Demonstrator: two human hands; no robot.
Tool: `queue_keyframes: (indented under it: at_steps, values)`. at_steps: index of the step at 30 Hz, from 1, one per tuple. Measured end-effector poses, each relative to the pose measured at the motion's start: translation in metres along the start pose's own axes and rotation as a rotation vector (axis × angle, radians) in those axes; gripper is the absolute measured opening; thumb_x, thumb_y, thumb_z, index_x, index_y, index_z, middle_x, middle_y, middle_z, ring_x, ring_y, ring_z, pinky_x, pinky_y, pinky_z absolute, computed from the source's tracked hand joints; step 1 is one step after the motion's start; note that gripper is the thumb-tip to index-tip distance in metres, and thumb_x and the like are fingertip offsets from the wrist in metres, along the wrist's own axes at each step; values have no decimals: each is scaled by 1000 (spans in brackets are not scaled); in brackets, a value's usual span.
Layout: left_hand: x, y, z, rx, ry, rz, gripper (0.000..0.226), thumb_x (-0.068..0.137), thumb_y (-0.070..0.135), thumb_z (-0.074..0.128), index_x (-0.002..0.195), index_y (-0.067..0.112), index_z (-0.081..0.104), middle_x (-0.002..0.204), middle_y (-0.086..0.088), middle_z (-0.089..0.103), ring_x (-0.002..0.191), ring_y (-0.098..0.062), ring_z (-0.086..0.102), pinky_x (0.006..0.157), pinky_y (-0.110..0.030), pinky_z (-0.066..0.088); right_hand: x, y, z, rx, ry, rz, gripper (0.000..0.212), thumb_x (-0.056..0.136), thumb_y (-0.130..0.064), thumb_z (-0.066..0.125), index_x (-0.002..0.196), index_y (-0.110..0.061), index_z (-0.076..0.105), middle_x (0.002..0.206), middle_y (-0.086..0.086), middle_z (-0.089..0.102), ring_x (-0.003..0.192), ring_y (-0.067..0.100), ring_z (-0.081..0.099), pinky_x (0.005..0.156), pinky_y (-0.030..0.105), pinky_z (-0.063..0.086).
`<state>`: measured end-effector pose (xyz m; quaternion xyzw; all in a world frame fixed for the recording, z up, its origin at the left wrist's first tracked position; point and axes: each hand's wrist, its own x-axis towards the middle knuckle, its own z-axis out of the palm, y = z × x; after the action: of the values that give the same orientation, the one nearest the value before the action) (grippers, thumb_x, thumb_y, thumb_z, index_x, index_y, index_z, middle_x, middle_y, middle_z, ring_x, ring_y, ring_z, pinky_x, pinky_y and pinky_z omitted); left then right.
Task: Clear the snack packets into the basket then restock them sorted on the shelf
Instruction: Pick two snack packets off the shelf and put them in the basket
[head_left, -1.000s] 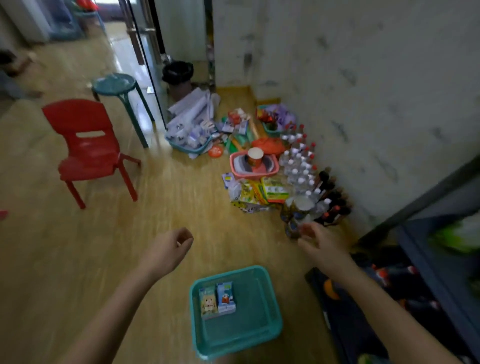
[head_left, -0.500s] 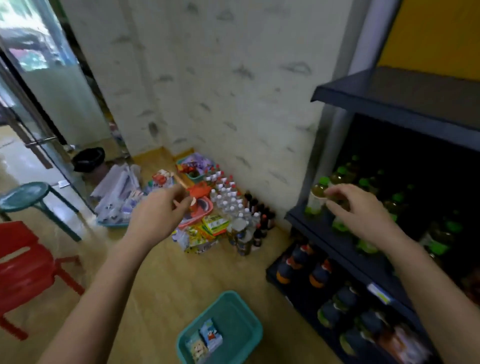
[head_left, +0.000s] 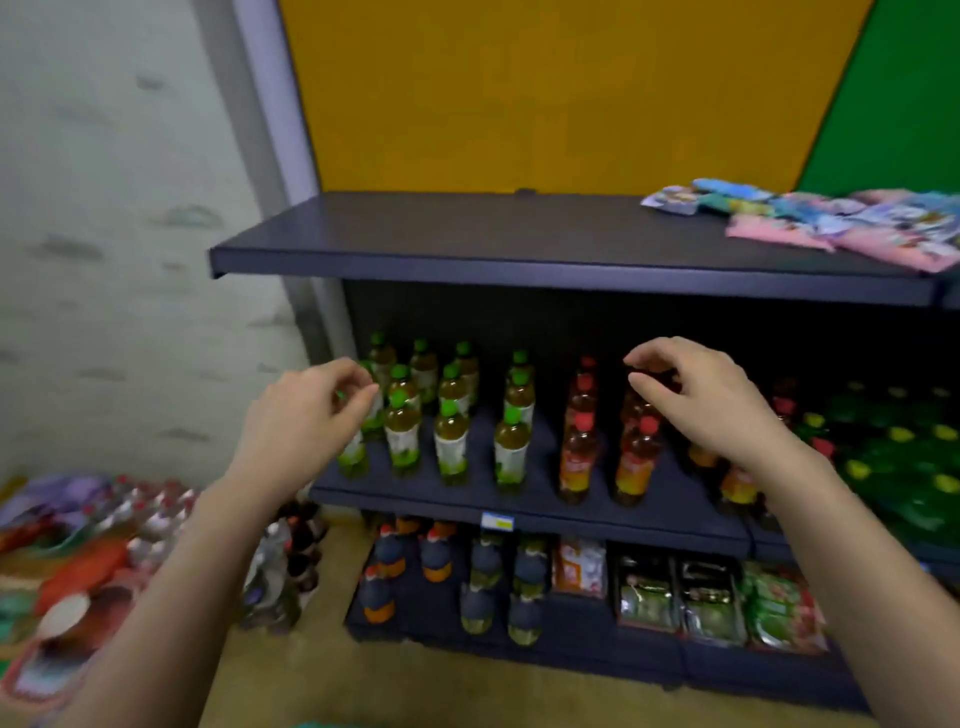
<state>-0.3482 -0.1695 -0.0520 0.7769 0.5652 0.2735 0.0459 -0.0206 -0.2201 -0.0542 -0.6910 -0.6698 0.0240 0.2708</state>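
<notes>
Several snack packets (head_left: 831, 221), pink, blue and multicoloured, lie in a loose pile at the right end of the dark top shelf (head_left: 467, 244). My left hand (head_left: 306, 421) and my right hand (head_left: 701, 400) are both raised in front of the middle shelf, below the packets. Each has loosely curled fingers and holds nothing. Only a sliver of the teal basket (head_left: 317, 724) shows at the bottom edge.
The middle shelf carries green-capped bottles (head_left: 452, 415), red-capped bottles (head_left: 582, 441) and green bottles at the right. The bottom shelf holds more bottles and green packs (head_left: 711, 597). Bottles and goods (head_left: 93, 561) clutter the floor at the left, by the white wall.
My view has swung up and right from the floor and basket to the shelves. Both hands have risen with it; the basket has dropped almost out of sight.
</notes>
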Motion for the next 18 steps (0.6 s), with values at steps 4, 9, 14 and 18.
queue_keyframes:
  at_steps: [4, 9, 14, 18]
  values:
    - [47, 57, 27, -88, 26, 121, 17, 87, 40, 53, 90, 26, 63, 79, 5, 66, 78, -22, 63, 73, -43, 54, 7, 49, -36, -10, 94, 77, 21, 88, -30, 56, 108, -25, 62, 107, -5, 63, 103, 16, 58, 89, 40, 49]
    - [103, 130, 70, -133, 107, 201, 16, 89, 32, 54, 95, 22, 65, 87, 6, 66, 84, -17, 61, 73, -36, 51, 40, 119, -72, -50, 90, 114, 19, 89, -30, 56, 106, -25, 61, 108, -6, 62, 104, 15, 58, 87, 35, 48]
    - [155, 191, 121, -169, 137, 226, 13, 89, 33, 55, 92, 23, 64, 81, 12, 60, 81, -14, 58, 65, -27, 41, 94, 179, -104, -36, 137, 86, 23, 90, -18, 56, 111, -13, 62, 113, 4, 64, 106, 20, 59, 84, 24, 39]
    - [197, 229, 149, -161, 123, 209, 15, 89, 33, 55, 94, 23, 64, 84, 10, 61, 89, -19, 61, 70, -30, 44, 147, 217, -114, -74, 75, 86, 32, 92, -20, 52, 122, -9, 56, 125, 10, 59, 113, 24, 55, 96, 34, 42]
